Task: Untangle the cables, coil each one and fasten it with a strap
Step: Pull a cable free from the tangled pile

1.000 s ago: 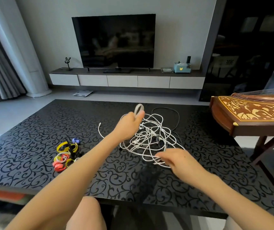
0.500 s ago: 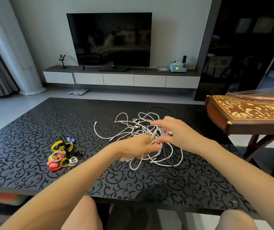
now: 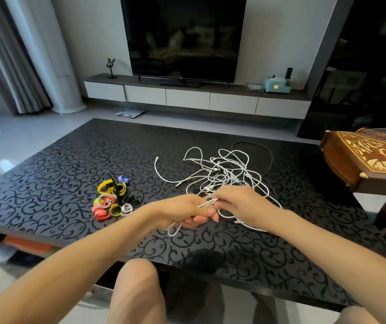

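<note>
A tangle of white cables (image 3: 222,171) lies on the black patterned table (image 3: 58,171), with a black cable (image 3: 266,155) looping behind it. My left hand (image 3: 187,210) is closed around a few white strands at the near edge of the tangle. My right hand (image 3: 241,202) pinches the same strands right beside it, fingertips touching the left hand's. A loop of white cable (image 3: 172,231) hangs below my left hand. A small heap of coloured straps (image 3: 111,198), yellow, red, white and purple, lies to the left of my hands.
A wooden zither (image 3: 369,160) on a stand sits close to the table's right edge. A television on a low cabinet stands at the far wall. My knees show below the table's near edge.
Both hands have drawn back toward me and come together at the near edge of the tangle. The left hand has dropped from its raised position holding a cable loop.
</note>
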Demonstrator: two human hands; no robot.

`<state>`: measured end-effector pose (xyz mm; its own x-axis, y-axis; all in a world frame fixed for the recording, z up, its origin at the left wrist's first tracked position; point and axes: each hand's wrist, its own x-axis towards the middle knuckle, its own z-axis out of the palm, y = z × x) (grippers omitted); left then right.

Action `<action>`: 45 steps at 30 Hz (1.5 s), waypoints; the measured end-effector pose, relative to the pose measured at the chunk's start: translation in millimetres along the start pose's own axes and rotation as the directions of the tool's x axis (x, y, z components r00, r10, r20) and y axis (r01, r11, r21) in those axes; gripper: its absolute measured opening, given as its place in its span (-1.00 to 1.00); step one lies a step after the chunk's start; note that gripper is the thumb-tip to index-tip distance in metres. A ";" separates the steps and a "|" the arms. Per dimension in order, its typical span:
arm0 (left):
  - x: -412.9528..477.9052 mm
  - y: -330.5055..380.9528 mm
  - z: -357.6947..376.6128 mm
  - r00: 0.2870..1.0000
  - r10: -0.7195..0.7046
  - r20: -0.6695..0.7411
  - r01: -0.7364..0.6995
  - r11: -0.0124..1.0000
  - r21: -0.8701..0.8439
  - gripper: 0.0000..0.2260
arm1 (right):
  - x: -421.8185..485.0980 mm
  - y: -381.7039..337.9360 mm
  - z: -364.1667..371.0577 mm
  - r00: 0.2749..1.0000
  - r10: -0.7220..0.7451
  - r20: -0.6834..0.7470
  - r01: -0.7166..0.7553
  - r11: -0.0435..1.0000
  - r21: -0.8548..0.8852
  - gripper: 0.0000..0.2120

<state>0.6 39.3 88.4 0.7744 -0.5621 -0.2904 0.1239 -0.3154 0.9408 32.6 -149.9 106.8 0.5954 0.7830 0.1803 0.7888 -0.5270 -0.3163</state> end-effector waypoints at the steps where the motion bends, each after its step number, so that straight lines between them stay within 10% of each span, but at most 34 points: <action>1: -4.7 -6.0 -6.2 1.000 -0.008 -0.020 0.007 0.998 -0.062 -0.84 | 8.0 -1.5 6.8 0.999 -0.027 -0.026 0.027 1.000 0.009 -0.83; 4: -21.5 -27.0 -29.3 0.983 -0.053 -0.177 0.038 0.996 -0.086 -0.76 | 43.0 -5.1 37.9 0.999 -0.044 -0.033 0.048 0.990 0.132 -0.81; 6: -28.2 -44.9 -45.0 0.905 -0.044 -0.423 0.134 0.974 0.185 -0.70 | 64.2 -10.5 57.5 0.999 0.040 -0.034 -0.027 0.953 0.302 -0.72; 8: -36.6 -69.4 -67.0 0.739 0.032 -0.673 0.371 0.814 0.446 -0.72 | 80.2 -17.0 76.0 0.979 0.203 0.015 -0.186 0.862 0.472 -0.53; 12: -78.5 -127.2 -131.2 0.324 0.014 -0.946 0.834 0.468 0.293 -0.77 | 107.7 -24.2 120.7 0.907 0.403 0.119 -0.401 0.746 0.532 -0.51; 15: -95.8 -159.8 -162.1 0.171 -0.055 -0.984 0.832 0.543 0.115 -0.73 | 122.8 -28.2 149.1 0.881 0.435 0.186 -0.470 0.763 0.443 -0.48; 19: -82.6 -181.9 -171.5 0.194 -0.232 -0.953 0.397 0.907 -0.140 -0.67 | 147.0 -32.2 175.7 0.888 0.390 0.245 -0.456 0.821 0.343 -0.39; 26: -26.5 -174.8 -139.7 0.401 -0.160 -0.902 0.367 0.930 -0.002 -0.65 | 160.8 -22.8 194.0 0.894 0.413 0.172 -0.445 0.865 0.232 -0.30; 34: 22.2 -140.9 -105.7 0.643 -0.075 -0.762 0.062 0.997 -0.046 -0.62 | 107.0 17.6 182.0 0.829 0.560 -0.004 -0.525 0.779 0.342 -0.74; 45: -2.5 -103.0 -129.7 0.495 0.054 -0.867 0.530 0.772 0.351 -0.71 | 91.0 28.9 143.2 0.741 0.649 0.173 -0.460 0.302 0.835 -0.82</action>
<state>66.4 172.3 14.9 0.9281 0.3677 0.0586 0.2884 -0.8095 0.5114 87.7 -46.6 -19.3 0.9268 0.2947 -0.2329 -0.1628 -0.2437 -0.9561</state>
